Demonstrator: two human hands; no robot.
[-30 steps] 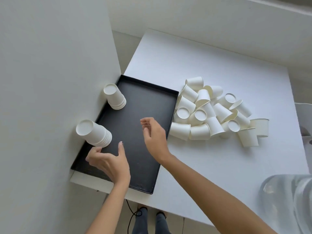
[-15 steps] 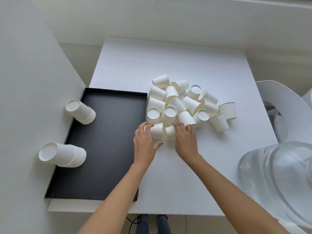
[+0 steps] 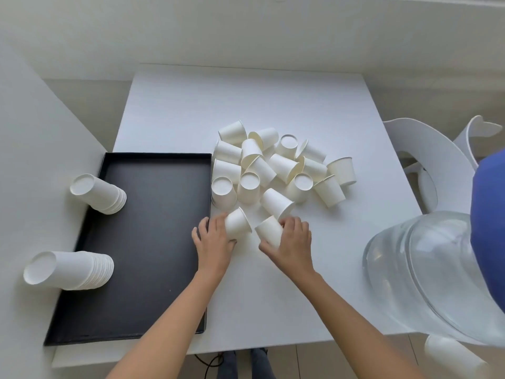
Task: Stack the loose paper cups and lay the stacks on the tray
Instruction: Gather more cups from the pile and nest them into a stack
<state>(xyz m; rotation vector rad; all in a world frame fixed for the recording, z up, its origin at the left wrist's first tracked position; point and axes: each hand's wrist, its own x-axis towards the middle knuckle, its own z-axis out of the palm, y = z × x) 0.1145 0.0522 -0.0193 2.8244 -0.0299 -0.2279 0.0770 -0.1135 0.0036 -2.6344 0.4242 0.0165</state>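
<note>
- Broadly, a white counter (image 3: pixel 273 296) lies under both hands and carries everything else.
- Well to the right of the right hand stands a big clear water bottle (image 3: pixel 426 269).
- Just left of the left hand sits a black tray (image 3: pixel 153 242), its right rim touching that hand's outer edge.
- Directly beyond both hands lies the pile of loose paper cups (image 3: pixel 273 165), jumbled at all angles on the counter.
- Well left of the left hand, two stacks lie on their sides along the tray's left edge: the near stack (image 3: pixel 71 270) and the far stack (image 3: pixel 98 194).
- Left hand (image 3: pixel 211 242): fingers curled round one tilted cup (image 3: pixel 237 222) at the pile's near edge.
- Right hand (image 3: pixel 291 242): fingers and thumb wrapped round a second cup (image 3: pixel 269 229), just beside the first.
</note>
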